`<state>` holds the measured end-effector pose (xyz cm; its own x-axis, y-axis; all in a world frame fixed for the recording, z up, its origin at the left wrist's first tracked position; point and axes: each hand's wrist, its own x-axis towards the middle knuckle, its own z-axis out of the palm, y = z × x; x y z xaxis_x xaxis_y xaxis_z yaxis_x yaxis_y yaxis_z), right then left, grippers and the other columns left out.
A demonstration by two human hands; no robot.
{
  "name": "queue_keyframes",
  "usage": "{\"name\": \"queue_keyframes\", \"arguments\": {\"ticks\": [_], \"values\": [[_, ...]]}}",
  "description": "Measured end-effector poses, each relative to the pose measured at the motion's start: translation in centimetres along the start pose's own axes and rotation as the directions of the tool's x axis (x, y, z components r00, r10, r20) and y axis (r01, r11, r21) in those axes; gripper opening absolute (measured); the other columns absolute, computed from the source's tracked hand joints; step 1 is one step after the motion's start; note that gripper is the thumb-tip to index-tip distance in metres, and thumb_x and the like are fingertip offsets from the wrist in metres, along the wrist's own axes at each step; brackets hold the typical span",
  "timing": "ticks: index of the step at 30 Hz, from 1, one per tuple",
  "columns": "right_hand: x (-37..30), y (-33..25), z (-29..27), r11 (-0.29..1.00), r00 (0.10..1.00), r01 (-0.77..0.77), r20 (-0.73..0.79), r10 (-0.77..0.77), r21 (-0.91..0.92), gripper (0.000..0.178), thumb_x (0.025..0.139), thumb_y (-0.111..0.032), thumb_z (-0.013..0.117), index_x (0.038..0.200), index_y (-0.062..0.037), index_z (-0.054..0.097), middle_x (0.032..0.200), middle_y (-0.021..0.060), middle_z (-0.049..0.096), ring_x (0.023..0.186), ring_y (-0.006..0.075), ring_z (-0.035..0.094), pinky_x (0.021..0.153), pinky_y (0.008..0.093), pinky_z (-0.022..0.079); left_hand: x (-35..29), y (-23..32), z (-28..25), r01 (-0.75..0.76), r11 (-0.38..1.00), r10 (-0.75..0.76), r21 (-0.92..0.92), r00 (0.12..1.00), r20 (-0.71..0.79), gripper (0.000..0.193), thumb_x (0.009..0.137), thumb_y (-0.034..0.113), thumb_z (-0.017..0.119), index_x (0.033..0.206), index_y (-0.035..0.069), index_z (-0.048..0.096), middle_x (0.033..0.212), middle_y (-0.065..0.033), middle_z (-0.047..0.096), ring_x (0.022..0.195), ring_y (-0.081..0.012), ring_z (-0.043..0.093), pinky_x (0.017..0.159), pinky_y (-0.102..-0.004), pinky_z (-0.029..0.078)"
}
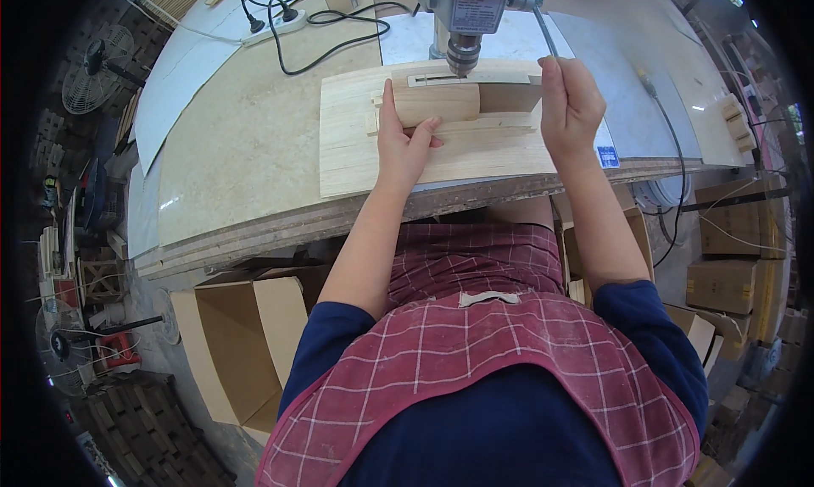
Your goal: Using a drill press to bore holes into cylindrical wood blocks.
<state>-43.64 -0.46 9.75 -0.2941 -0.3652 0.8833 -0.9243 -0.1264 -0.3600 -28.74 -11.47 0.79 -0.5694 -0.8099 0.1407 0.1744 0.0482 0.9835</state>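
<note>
Wood block [437, 103] on pale board [348, 161], near side of drill chuck [464, 55]; left hand [404, 152] gripping its left end, thumb at near edge, index finger straight; right hand [574, 107] fisted round drill lever [544, 34], off to block's right

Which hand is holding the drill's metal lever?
The right hand, gripping the end of the metal lever. The left hand is against the wooden block instead.

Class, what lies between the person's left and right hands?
In the head view, part of a pale wooden block and, farther right, a darker brownish surface lie between the left hand and right hand, with a pale board beneath.
</note>
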Motion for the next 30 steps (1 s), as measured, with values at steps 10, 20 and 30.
{"name": "queue_keyframes", "arguments": {"ticks": [10,20,30], "values": [[-1.3,1.3,0.9,0.998,1.000,-0.001,0.018,0.000,0.056,0.010,0.082,-0.008,0.056,0.073,-0.0018,0.056,0.061,0.0078,0.048,0.050,0.0190,0.045,0.045,0.0278,0.036,0.1,-0.5,0.1,-0.027,1.000,0.027,-0.015,1.000,0.002,0.077,0.075,-0.005,0.056,0.136,0.002,0.009,0.114,-0.0150,0.041,0.080,-0.0170,0.057,0.058,-0.0247,0.053],[13.6,-3.2,-3.0,0.958,0.980,0.119,0.186,-0.070,-0.262,0.029,0.078,-0.019,0.043,0.066,0.0042,0.055,0.062,0.0211,0.055,0.060,0.0295,0.056,0.058,0.0372,0.042,0.5,-0.2,1.2,0.018,0.999,-0.014,-0.037,0.993,0.119,0.080,0.078,0.001,0.057,0.135,0.001,0.001,0.115,-0.0184,0.041,0.073,-0.0171,0.057,0.058,-0.0243,0.051],[13.1,-3.9,-3.9,0.991,0.949,0.057,0.314,-0.017,-0.122,0.033,0.083,-0.022,0.044,0.066,0.0033,0.055,0.060,0.0205,0.054,0.057,0.0304,0.055,0.056,0.0374,0.041,0.4,-0.5,3.4,-0.006,0.998,-0.001,0.065,0.995,0.105,0.078,0.080,0.002,0.054,0.135,0.000,-0.001,0.110,-0.0209,0.046,0.062,-0.0162,0.058,0.055,-0.0247,0.050]]}}
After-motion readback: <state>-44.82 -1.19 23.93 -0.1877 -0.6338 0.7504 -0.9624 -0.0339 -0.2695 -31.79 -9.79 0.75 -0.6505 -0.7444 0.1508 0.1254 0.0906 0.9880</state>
